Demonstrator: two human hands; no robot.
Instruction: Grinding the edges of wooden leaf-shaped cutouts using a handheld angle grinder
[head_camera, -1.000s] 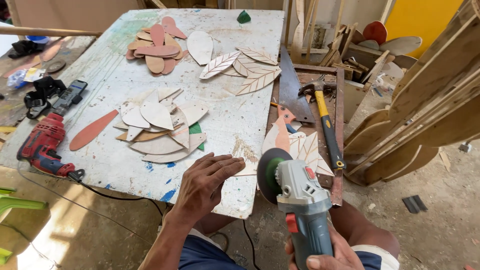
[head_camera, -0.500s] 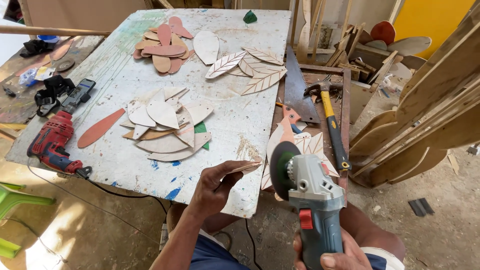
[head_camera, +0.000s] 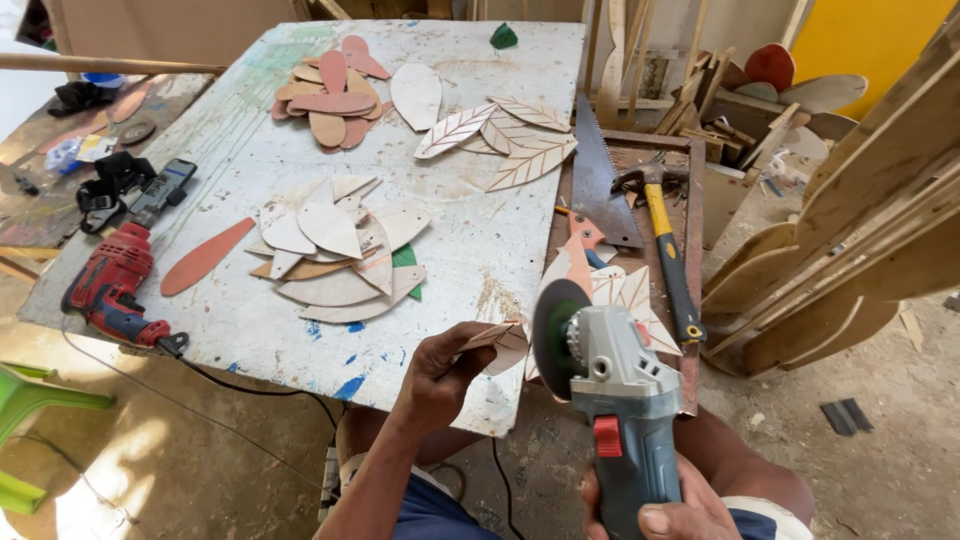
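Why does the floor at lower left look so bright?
Head view: sunlight glares on the dusty floor beside the green stool; the tabletop is evenly lit; the angle grinder and wooden leaf piece are sharp; edges bow slightly from the wide lens.

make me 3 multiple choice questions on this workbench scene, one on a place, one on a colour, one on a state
1. Where does the red power drill lie?
A. at the table's left edge
B. beside the hammer
C. on the floor under the table

2. What colour is the handle of the hammer?
A. green
B. white
C. yellow and black

3. What is the left hand doing?
A. resting flat on the table
B. pinching a thin leaf-shaped wooden piece
C. gripping the handsaw

Answers:
1 A, the drill lies on the white table by its left edge, cord hanging down.
2 C, the handle is yellow with a black grip, lying beside the handsaw.
3 B, its fingers close on the piece next to the disc of the angle grinder, which the right hand holds.
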